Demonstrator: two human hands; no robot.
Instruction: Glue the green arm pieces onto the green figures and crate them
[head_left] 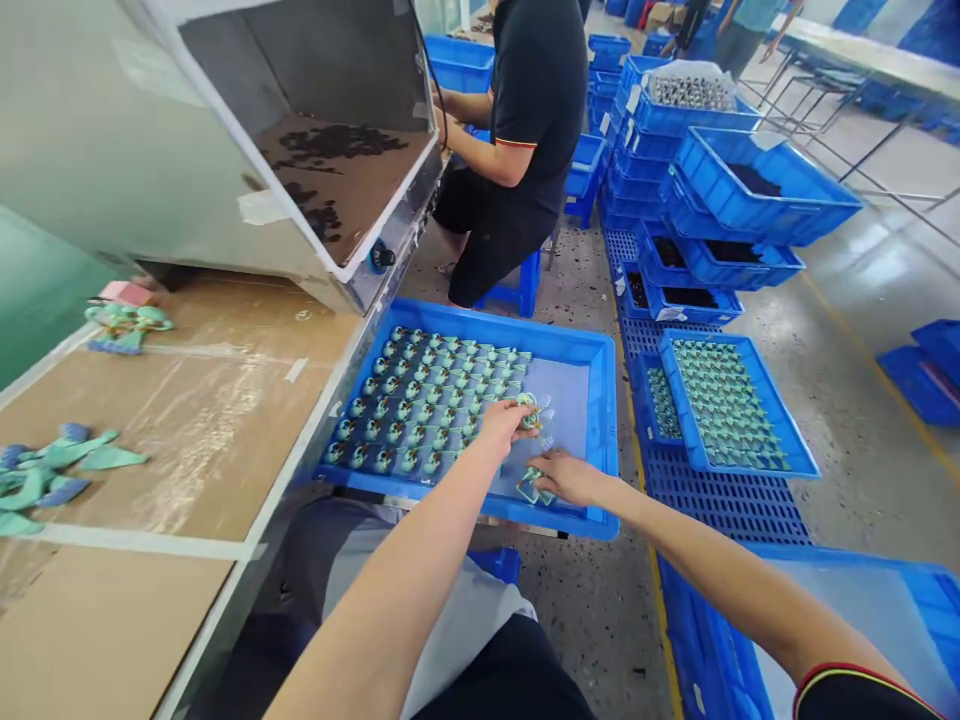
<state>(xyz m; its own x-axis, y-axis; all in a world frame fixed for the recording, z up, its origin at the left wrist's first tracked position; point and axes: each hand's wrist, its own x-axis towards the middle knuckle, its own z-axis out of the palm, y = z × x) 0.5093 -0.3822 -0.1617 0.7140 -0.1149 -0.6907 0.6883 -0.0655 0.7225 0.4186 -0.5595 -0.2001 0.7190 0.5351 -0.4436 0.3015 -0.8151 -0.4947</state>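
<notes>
A blue tray with a pale liner lies before me, its left and middle parts filled with rows of small mint-green figures. My left hand is closed on a green figure above the liner, right of the rows. Nearer the tray's front edge, my right hand has its fingers closed on another green piece low over the liner. Fine detail of both pieces is too small to tell.
Left is a workbench with green and blue pieces and a box-like booth. A seated person works beyond the tray. Stacked blue crates and a filled tray stand right; another crate is near my right arm.
</notes>
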